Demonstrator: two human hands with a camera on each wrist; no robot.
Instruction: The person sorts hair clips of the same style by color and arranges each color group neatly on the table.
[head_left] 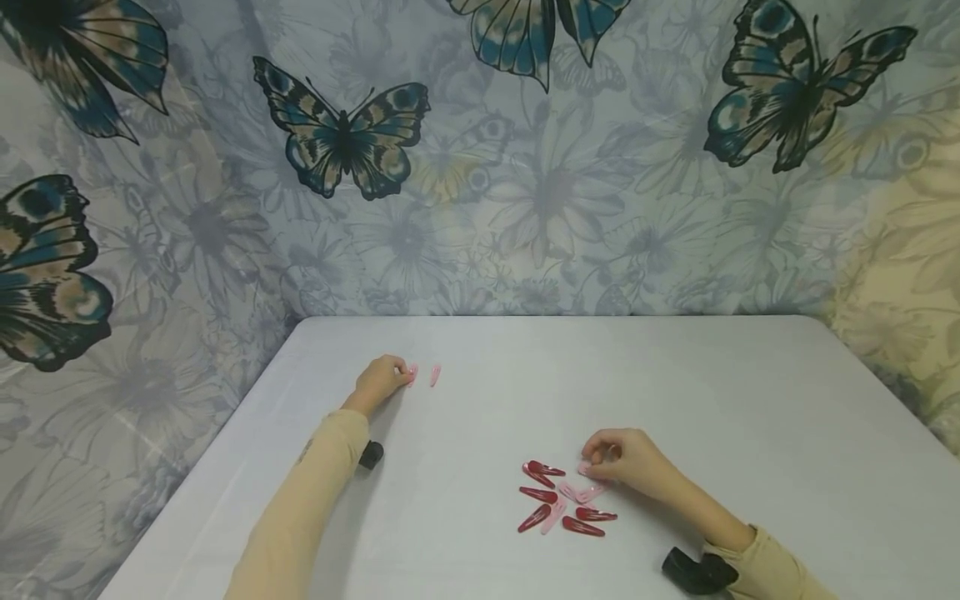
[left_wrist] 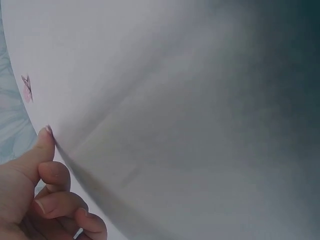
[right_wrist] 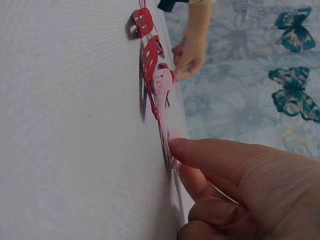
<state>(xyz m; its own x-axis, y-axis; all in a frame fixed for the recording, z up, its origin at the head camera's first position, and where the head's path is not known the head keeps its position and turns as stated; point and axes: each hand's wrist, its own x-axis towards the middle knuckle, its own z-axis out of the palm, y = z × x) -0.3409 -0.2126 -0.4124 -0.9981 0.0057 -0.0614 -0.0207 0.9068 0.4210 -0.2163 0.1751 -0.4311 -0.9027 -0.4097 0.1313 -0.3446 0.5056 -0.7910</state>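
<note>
At the far left of the table, my left hand [head_left: 380, 383] pinches a pink snap hair clip [head_left: 412, 375] by its side. A second pink clip [head_left: 436, 376] lies just to the right of it. My right hand [head_left: 633, 461] has thumb and fingertips together on a pink clip [head_left: 584, 468], at the upper right edge of a loose pile. That pile mixes several dark red clips [head_left: 583, 527] with pink ones [head_left: 553, 515]. In the right wrist view, the thumb and fingers [right_wrist: 215, 156] partly hide the clip between them.
The white table [head_left: 465, 433] has its far edge close to a butterfly-patterned cloth [head_left: 540, 208]. Black wrist devices sit at the left wrist [head_left: 371, 455] and the right wrist [head_left: 697, 572].
</note>
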